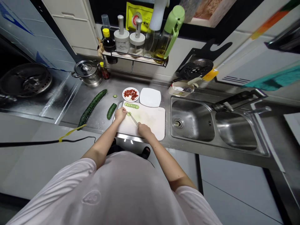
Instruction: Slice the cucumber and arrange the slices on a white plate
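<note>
My right hand [144, 130] is wrapped round the handle of a knife [134, 120], whose blade points up and left over the white cutting board [152, 122]. By the blade's tip is a round cucumber slice [128, 114]. My left hand [120, 113] is at the board's left side, fingers drawn together close to that slice; what they hold, if anything, is too small to make out. A row of cucumber slices [131, 106] lies along the board's top edge. Left of the board lie a cut cucumber piece [111, 111], a small cucumber end [114, 96] and a long whole cucumber [92, 107].
Behind the board stand a plate of chopped red pieces [124, 97] and a white square plate [150, 97]. A double sink [192, 125] is on the right. A lidded pot [88, 75] and a wok [23, 80] are on the left. Above hangs a condiment rack [136, 57].
</note>
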Demonstrator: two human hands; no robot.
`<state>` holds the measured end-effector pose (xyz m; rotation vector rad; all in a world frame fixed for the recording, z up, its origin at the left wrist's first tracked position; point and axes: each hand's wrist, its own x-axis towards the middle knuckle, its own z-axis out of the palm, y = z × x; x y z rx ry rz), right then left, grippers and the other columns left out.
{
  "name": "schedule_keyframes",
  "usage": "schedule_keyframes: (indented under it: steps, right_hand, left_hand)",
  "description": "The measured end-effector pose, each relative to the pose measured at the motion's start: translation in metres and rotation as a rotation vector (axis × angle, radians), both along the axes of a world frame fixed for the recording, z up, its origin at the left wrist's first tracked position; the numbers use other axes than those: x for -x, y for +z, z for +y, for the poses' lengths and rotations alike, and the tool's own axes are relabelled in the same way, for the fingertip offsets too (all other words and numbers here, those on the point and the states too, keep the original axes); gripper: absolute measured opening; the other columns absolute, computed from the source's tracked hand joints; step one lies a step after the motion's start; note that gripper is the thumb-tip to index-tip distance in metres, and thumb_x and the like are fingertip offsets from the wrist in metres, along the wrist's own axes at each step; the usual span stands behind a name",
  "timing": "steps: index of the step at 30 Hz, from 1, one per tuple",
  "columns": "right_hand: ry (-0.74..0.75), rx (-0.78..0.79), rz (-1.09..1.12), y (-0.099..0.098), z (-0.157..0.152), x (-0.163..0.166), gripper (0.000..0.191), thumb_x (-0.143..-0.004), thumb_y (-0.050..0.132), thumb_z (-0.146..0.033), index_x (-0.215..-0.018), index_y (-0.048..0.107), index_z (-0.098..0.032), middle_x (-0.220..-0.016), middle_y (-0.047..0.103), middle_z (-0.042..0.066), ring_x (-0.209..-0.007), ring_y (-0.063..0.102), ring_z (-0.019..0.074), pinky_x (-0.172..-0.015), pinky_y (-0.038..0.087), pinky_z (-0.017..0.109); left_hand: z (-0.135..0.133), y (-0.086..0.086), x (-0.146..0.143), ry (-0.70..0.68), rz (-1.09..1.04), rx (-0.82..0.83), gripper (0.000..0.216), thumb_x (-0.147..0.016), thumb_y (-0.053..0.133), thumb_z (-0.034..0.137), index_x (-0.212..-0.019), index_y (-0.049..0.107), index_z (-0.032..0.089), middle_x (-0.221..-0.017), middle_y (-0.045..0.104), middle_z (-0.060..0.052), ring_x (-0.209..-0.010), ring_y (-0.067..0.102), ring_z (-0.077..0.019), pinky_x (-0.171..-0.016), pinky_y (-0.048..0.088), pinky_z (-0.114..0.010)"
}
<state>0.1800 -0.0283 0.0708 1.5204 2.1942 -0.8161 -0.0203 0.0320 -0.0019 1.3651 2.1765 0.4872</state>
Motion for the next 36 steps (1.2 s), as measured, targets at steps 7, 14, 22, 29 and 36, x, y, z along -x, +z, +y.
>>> schedule_keyframes:
  steps: [7, 14, 22, 29, 36]
  right_hand:
    - [0.003, -0.007, -0.006, -0.002, -0.013, -0.013, 0.03, -0.087, 0.037, -0.011, -0.115, 0.048, -0.015, -0.101, 0.066, 0.016, -0.093, 0.064, 0.0266, -0.07, 0.046, 0.032]
    - [-0.018, 0.016, -0.024, 0.0, -0.023, -0.023, 0.026, -0.09, 0.039, -0.016, -0.115, 0.047, -0.016, -0.101, 0.065, 0.015, -0.092, 0.064, 0.0254, -0.07, 0.044, 0.031]
    - [-0.085, -0.028, 0.023, 0.001, -0.029, -0.034, 0.025, -0.095, 0.035, -0.025, -0.115, 0.049, -0.018, -0.102, 0.066, 0.012, -0.092, 0.062, 0.0237, -0.07, 0.04, 0.029]
    - [-0.282, -0.134, 0.044, -0.002, -0.025, -0.054, 0.033, -0.097, 0.035, -0.034, -0.125, 0.043, -0.019, -0.103, 0.067, 0.011, -0.094, 0.061, 0.0229, -0.072, 0.038, 0.028]
    - [-0.374, -0.156, 0.069, -0.009, -0.023, -0.064, 0.038, -0.095, 0.037, -0.032, -0.129, 0.044, -0.019, -0.103, 0.068, 0.009, -0.097, 0.062, 0.023, -0.074, 0.039, 0.028]
  left_hand:
    - [-0.007, -0.006, 0.002, -0.067, 0.029, -0.094, 0.021, -0.084, 0.055, 0.031, -0.099, 0.067, 0.023, -0.088, 0.069, -0.003, -0.085, 0.062, -0.0176, -0.077, 0.043, -0.026]
    - [-0.025, 0.003, -0.006, -0.241, 0.117, -0.135, 0.036, -0.086, 0.053, 0.036, -0.118, 0.064, 0.024, -0.105, 0.06, -0.009, -0.099, 0.058, -0.0228, -0.089, 0.044, -0.032]
    - [-0.026, 0.014, -0.012, -0.2, 0.095, -0.109, 0.022, -0.083, 0.058, 0.031, -0.102, 0.066, 0.025, -0.106, 0.064, -0.007, -0.101, 0.058, -0.0225, -0.084, 0.045, -0.03]
    - [-0.004, 0.01, -0.003, 0.012, -0.042, -0.091, 0.019, -0.079, 0.057, 0.027, -0.096, 0.065, 0.022, -0.084, 0.068, -0.001, -0.078, 0.061, -0.0132, -0.076, 0.044, -0.023]
    - [0.005, 0.015, 0.001, 0.001, 0.062, -0.074, 0.02, -0.082, 0.053, 0.025, -0.099, 0.064, 0.022, -0.086, 0.068, -0.004, -0.084, 0.061, -0.0183, -0.079, 0.043, -0.027]
